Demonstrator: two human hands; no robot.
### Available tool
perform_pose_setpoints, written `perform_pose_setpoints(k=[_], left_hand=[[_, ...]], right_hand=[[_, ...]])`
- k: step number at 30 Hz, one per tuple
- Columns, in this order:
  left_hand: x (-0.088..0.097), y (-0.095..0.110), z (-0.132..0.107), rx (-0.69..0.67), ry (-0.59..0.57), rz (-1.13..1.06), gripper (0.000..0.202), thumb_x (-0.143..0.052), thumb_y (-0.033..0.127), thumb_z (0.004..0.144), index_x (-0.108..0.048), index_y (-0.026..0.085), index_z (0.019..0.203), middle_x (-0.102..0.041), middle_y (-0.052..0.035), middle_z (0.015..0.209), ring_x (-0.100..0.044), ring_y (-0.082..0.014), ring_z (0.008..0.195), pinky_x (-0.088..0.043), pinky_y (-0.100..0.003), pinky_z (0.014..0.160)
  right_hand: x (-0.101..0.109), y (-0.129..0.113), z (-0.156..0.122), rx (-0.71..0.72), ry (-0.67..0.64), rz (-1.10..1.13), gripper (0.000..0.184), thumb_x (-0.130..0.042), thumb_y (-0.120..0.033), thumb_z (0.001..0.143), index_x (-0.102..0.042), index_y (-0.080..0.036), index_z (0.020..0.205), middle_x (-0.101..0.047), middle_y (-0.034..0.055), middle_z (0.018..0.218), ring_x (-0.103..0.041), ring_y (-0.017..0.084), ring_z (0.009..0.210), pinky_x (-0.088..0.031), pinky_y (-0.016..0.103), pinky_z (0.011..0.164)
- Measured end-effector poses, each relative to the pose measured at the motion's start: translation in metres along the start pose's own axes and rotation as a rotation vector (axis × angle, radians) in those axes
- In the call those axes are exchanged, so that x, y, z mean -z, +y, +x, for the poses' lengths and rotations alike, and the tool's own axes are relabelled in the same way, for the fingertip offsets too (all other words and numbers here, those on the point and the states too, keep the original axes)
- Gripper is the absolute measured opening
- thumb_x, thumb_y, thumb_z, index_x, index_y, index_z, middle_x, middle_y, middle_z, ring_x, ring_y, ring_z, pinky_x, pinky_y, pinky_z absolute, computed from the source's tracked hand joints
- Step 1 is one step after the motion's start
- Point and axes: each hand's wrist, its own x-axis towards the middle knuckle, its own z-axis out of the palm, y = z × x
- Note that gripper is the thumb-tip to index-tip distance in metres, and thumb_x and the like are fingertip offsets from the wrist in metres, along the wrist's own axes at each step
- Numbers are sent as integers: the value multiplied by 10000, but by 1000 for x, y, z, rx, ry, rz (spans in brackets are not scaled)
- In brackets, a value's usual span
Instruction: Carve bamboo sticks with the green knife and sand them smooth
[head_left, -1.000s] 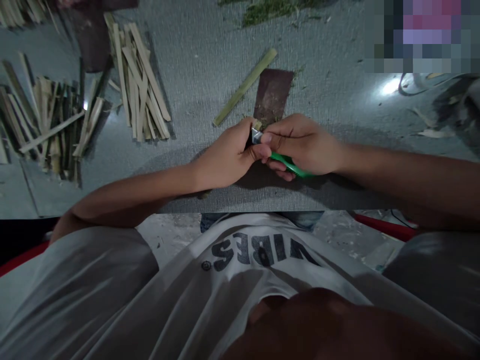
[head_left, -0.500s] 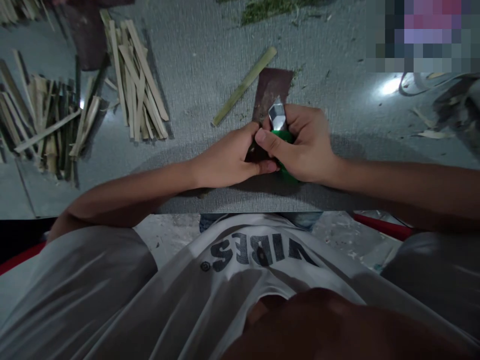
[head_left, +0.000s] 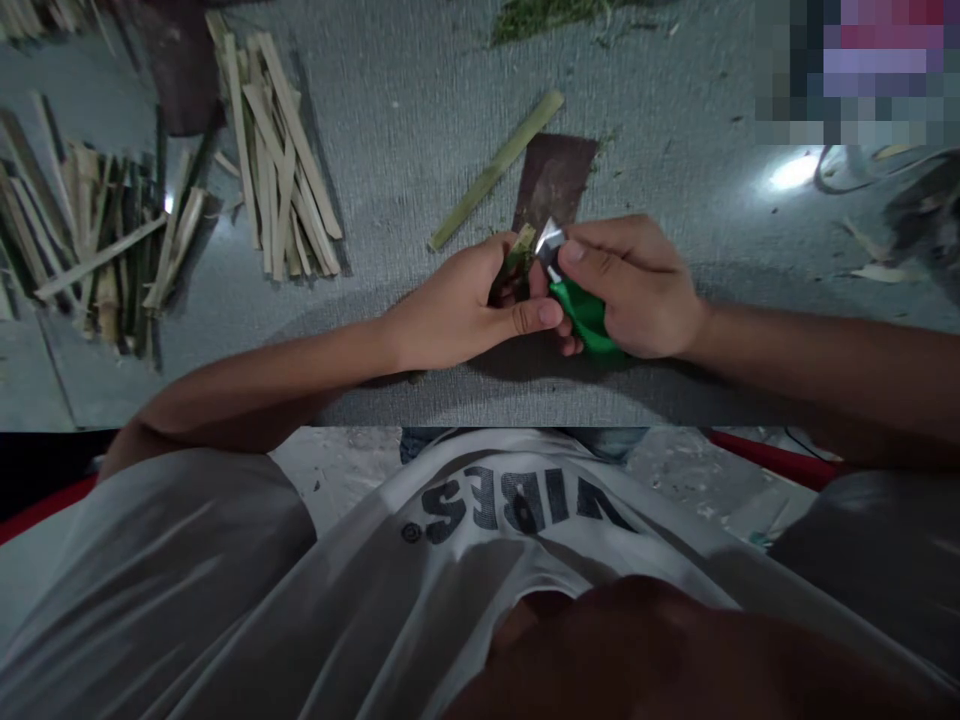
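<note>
My left hand [head_left: 465, 305] is closed round a short greenish bamboo strip [head_left: 521, 245], whose end shows above the fingers. In my right hand [head_left: 637, 285] is a green-handled knife [head_left: 589, 318] with a short bright blade [head_left: 551, 237], its tip beside the end of the strip. The two hands meet above the table near its front edge, and the left thumb reaches over toward the green handle. Just beyond them lies a dark brown rectangular sheet [head_left: 559, 175]. A longer green-yellow bamboo strip [head_left: 499, 170] rests slantwise to its left.
Pale split strips [head_left: 281, 170] lie in a pile at left, with a darker pile of strips [head_left: 105, 235] farther left. Another dark brown piece [head_left: 184, 70] is behind them. Green shavings [head_left: 555, 15] lie at the back, and pale scraps [head_left: 885, 270] at right.
My right hand has shifted slightly right and turned the knife, so its blade leans left toward the strip. More of the green handle and the strip's end now shows.
</note>
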Motion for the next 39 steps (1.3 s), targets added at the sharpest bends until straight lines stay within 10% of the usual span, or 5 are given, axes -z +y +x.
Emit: perform_pose_setpoints(k=[4, 11, 22, 31, 39], left_hand=[[3, 2, 1, 39, -92, -88, 645, -940, 881, 1105, -720, 274, 1118, -835, -44, 971, -866, -278, 961, -699, -406, 801], [4, 9, 4, 21, -125, -92, 669, -865, 908, 1137, -781, 254, 1024, -874, -63, 991, -869, -274, 971, -680, -394, 839], [7, 6, 4, -24, -76, -2, 827, -641, 1013, 1198, -721, 250, 889, -833, -64, 870, -870, -260, 908, -682, -383, 837], [0, -5, 0, -40, -6, 7, 780, -760, 1078, 1081, -664, 304, 1103, -827, -66, 994, -801, -303, 894, -586, -448, 772], [0, -2, -3, -44, 25, 38, 720, -644, 1019, 1188, -623, 309, 1073, -825, -69, 1005, -830, -308, 976, -633, -462, 875]], right_hand=[[17, -12, 2, -160, -288, -63, 618, -906, -633, 1282, -683, -223, 877, -681, -32, 670, -678, 128, 502, -568, 190, 461], [29, -16, 12, -335, -400, -15, 567, -863, -690, 1294, -764, -201, 1023, -662, -39, 686, -665, 143, 495, -576, 221, 463], [0, -7, 1, -144, -78, -84, 676, -917, -812, 1214, -690, -239, 938, -640, -36, 685, -603, 132, 503, -580, 228, 470], [25, -15, 16, -322, -377, -20, 656, -922, -795, 1215, -741, -215, 969, -638, -55, 663, -608, 139, 458, -558, 237, 424], [4, -11, 8, -233, -189, -84, 752, -926, -892, 1164, -661, -234, 916, -620, -38, 679, -600, 130, 488, -529, 221, 449]])
